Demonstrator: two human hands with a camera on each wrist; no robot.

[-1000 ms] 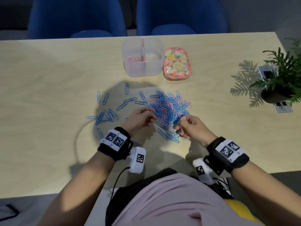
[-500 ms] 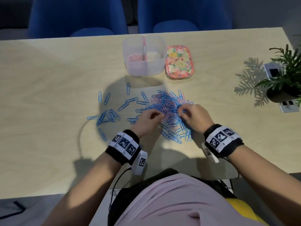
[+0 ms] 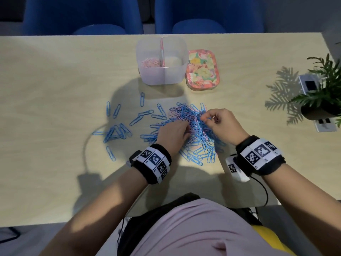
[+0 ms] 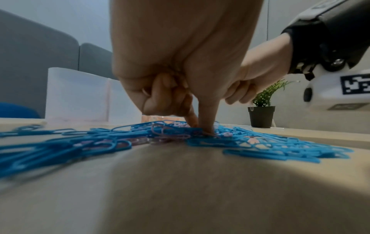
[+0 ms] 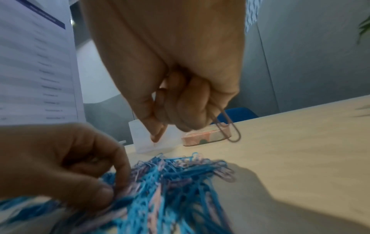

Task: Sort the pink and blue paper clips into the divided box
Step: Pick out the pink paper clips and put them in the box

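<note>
The right hand (image 3: 224, 124) has moved up from the table's near edge onto the paper-clip heap (image 3: 191, 126) mid-table, fingers curled round pink clips (image 5: 228, 126); the left hand (image 3: 173, 134) pinches into the heap; the divided box (image 3: 177, 78) waits by the far edge.

The person wears a pale pink top (image 3: 193, 228) over something black at the waist, with arms bare. Each wrist carries a black fabric band: the left wristband (image 3: 153, 163) and right wristband (image 3: 262, 156) both bear white strips of square black-and-white markers. A small white camera block (image 3: 237, 169) with its own marker hangs under the right band, trailing a thin black cable (image 3: 265, 193).
</note>
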